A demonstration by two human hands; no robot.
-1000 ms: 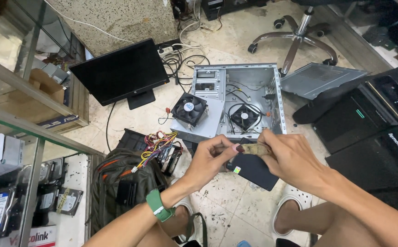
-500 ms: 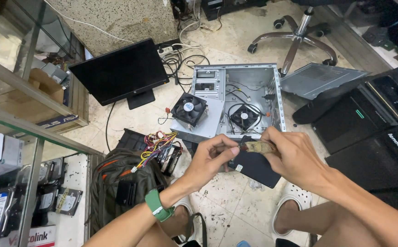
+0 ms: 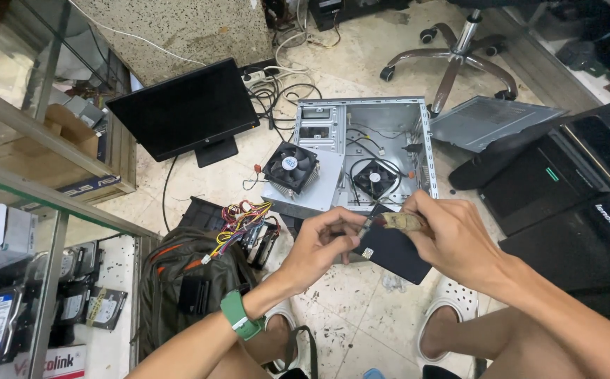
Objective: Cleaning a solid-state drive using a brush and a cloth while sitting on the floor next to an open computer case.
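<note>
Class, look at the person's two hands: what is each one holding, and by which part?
The right hand grips a brush by its worn brownish handle. The left hand pinches its bristle end at the fingertips. Nothing else is held.

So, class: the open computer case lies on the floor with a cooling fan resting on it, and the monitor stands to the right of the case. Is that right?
Not quite. In the head view the monitor stands to the left of the open computer case, not the right. The rest holds: the case lies on the floor with a cooling fan resting on it.
</note>
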